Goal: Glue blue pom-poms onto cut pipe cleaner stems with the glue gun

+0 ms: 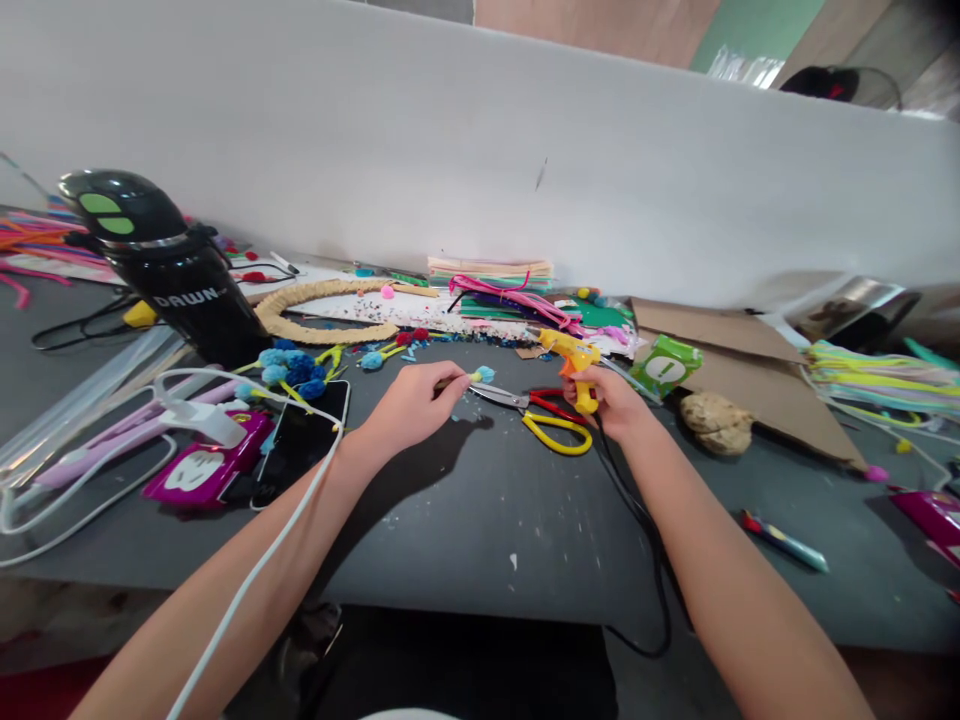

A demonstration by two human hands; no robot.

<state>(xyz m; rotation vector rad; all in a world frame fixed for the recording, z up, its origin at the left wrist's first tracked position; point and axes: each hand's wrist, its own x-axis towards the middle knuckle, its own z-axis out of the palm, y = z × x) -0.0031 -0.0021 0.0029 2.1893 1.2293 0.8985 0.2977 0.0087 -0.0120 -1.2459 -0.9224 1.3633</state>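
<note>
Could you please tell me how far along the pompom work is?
Apparently done: the blue pompoms and the red pompoms, already on stems. In hand: a light-blue piece in the left hand, the glue gun in the right hand. Probably left: finishing that piece, and perhaps covering the arc, still bare. I cannot tell how many more are needed.

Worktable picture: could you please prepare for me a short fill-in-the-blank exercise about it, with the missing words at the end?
The glue gun is in the person's ____ hand.
The left hand holds a piece whose fluffy tip is light ____.
The scissors have one red handle and one ____ handle.
The black bottle bears the word ____.

Missing words: right; blue; yellow; DAWN
</note>
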